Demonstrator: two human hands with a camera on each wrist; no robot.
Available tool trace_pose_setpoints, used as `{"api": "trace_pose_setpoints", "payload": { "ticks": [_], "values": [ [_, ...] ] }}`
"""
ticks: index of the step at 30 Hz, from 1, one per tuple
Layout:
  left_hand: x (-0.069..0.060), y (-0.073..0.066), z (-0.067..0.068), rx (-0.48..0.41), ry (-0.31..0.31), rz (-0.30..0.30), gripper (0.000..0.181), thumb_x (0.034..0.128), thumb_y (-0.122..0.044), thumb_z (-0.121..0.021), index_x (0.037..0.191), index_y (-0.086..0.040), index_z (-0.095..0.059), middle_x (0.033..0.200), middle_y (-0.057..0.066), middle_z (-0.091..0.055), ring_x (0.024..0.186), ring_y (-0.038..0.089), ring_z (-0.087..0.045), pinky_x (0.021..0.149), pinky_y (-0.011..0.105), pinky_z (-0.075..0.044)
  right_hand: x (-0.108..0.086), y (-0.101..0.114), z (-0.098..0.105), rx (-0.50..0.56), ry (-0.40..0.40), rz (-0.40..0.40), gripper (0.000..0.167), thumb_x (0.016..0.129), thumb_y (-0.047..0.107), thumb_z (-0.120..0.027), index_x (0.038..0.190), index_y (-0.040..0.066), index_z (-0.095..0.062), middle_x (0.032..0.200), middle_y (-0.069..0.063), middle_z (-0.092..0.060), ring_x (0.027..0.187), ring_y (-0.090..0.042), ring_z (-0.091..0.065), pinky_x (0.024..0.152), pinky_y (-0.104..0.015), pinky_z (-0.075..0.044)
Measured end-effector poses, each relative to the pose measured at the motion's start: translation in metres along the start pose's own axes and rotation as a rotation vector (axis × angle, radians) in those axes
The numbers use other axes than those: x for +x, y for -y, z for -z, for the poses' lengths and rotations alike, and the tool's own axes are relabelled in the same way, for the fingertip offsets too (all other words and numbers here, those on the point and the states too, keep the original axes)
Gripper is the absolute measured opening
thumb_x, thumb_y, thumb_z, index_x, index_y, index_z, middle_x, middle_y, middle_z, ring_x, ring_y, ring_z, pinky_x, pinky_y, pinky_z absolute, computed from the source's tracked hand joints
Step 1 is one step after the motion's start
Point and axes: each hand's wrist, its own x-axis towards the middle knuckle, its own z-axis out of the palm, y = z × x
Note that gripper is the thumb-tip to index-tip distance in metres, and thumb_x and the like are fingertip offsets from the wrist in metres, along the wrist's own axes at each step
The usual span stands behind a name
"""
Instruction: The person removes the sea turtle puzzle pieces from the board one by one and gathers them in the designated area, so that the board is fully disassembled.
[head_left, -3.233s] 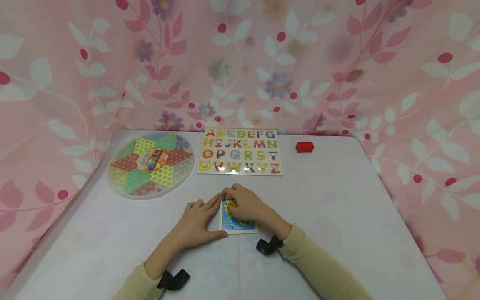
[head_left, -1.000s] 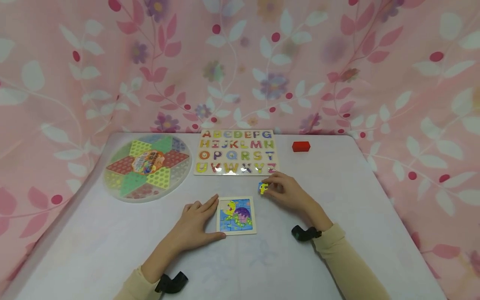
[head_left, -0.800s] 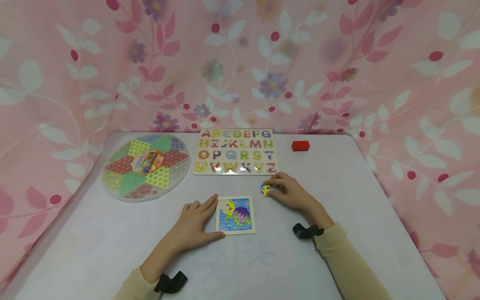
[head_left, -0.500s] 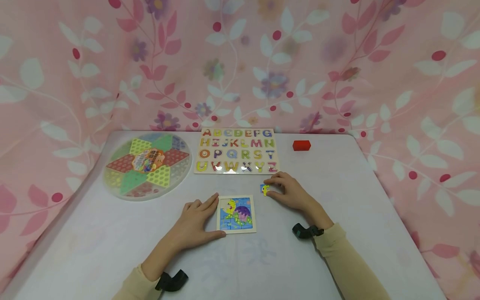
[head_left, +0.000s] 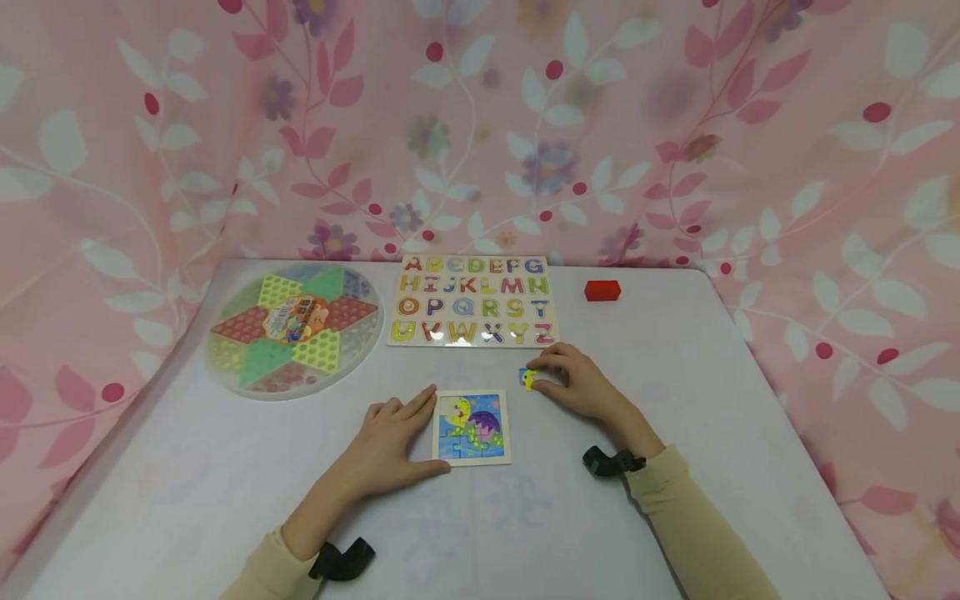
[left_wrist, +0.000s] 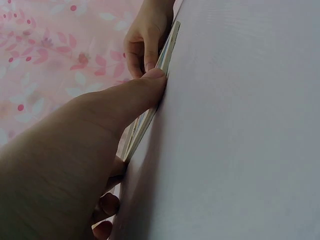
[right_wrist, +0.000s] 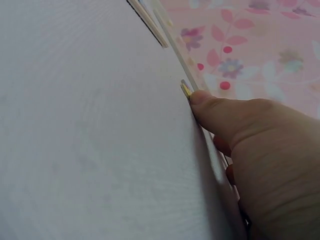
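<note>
In the head view, a small jigsaw puzzle point(head_left: 481, 427) in a pale wooden frame lies flat on the table, showing a yellow creature and a purple shell on blue. A pale bare patch shows in its upper left. My left hand point(head_left: 390, 446) rests along its left side, index finger near the top corner and straight thumb at the bottom corner. The left wrist view has that thumb point(left_wrist: 145, 90) touching the frame edge. To the puzzle's upper right, my right hand point(head_left: 581, 383) pinches a blue-and-yellow puzzle piece point(head_left: 527, 379) between thumb and fingers, at or just above the tabletop.
A wooden alphabet board point(head_left: 472, 302) lies behind the puzzle. Back left is a round Chinese checkers board point(head_left: 296, 329); back right, a red block point(head_left: 602, 290). A flowered pink curtain point(head_left: 480, 125) hangs beyond the white-covered table point(head_left: 712, 467).
About three seconds ago my right hand was over the puzzle. It has moved right and away, with a piece between its fingers, and lately stays nearly still. My left hand keeps its place.
</note>
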Motion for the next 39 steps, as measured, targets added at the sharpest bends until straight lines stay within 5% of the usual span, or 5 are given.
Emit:
{"api": "trace_pose_setpoints", "payload": {
  "ticks": [15,19,24,29,39],
  "values": [
    [0.002,0.005,0.003,-0.007,0.013,-0.008,0.106,0.0855,-0.074,-0.073,0.164,-0.009,-0.041,0.173,0.0,-0.032,0.106,0.015,-0.047,0.102,0.051,-0.036,0.007,0.011,0.006,0.069,-0.047,-0.084,0.031,0.098,0.022,-0.078,0.128,0.014,-0.075,0.118,0.0,-0.067,0.102,-0.019,-0.057,0.088,-0.033,-0.05],
    [0.003,0.006,0.004,-0.003,0.015,-0.008,0.107,0.085,-0.073,-0.074,0.164,-0.009,-0.041,0.173,0.0,-0.034,0.104,0.015,-0.047,0.101,0.05,-0.036,0.015,0.035,0.003,0.091,-0.067,-0.005,0.028,0.098,0.015,-0.077,0.125,0.006,-0.075,0.11,-0.004,-0.07,0.094,-0.018,-0.058,0.082,-0.03,-0.051],
    [0.003,0.008,0.004,0.0,0.011,-0.012,0.107,0.085,-0.074,-0.073,0.164,-0.01,-0.041,0.172,0.0,-0.034,0.103,0.014,-0.047,0.1,0.049,-0.037,0.029,0.071,-0.016,0.137,0.097,0.155,0.027,0.099,0.013,-0.075,0.124,0.003,-0.075,0.104,-0.003,-0.071,0.09,-0.015,-0.059,0.078,-0.027,-0.052],
    [0.004,0.007,0.001,0.011,-0.001,-0.032,0.106,0.0859,-0.074,-0.073,0.164,-0.01,-0.041,0.172,-0.001,-0.036,0.1,0.013,-0.047,0.098,0.048,-0.037,0.037,0.085,-0.038,0.134,0.241,0.173,0.026,0.1,0.013,-0.074,0.124,0.005,-0.074,0.096,0.002,-0.067,0.081,-0.009,-0.055,0.074,-0.025,-0.049],
    [-0.001,0.002,0.001,0.028,-0.014,-0.078,0.095,0.0892,-0.071,-0.072,0.16,-0.013,-0.048,0.17,-0.003,-0.04,0.087,0.008,-0.039,0.091,0.042,-0.036,0.032,0.084,-0.052,0.051,0.277,0.149,0.025,0.101,0.017,-0.074,0.126,0.013,-0.076,0.1,0.005,-0.065,0.081,-0.01,-0.052,0.072,-0.025,-0.045]
  ]
}}
